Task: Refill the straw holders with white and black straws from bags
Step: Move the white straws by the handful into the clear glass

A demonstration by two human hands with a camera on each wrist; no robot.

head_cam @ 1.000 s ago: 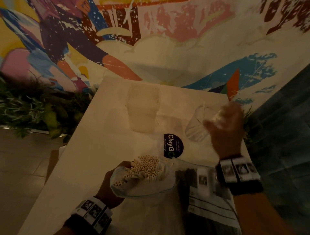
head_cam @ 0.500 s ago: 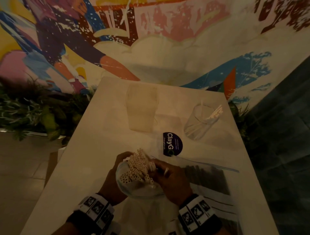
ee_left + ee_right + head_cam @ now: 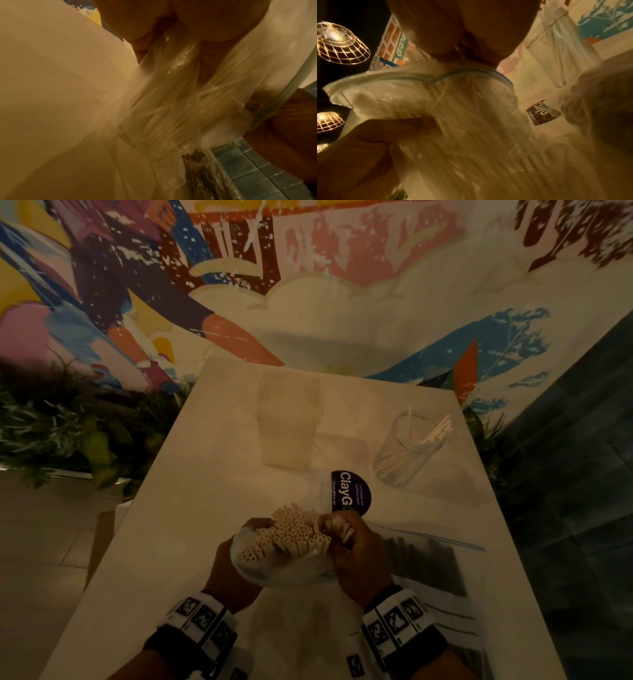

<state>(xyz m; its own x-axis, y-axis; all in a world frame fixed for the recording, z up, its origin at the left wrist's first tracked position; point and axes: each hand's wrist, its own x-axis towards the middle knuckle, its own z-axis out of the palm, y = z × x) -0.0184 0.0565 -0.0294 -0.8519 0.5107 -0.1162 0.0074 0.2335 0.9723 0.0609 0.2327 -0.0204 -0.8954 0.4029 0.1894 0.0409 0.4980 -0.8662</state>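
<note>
Low on the table [image 3: 191,508], at 6 o'clock, the left hand [image 3: 233,570] wraps its fingers round an open bag [image 3: 274,571] of white straws [image 3: 294,534]. The right hand [image 3: 359,556] curls its fingers on a few straws at the bag's 3 o'clock edge. A glass holder [image 3: 407,453] with some white straws stands at 1 o'clock; a second bag [image 3: 431,563] of dark straws lies at 4 o'clock.
</note>
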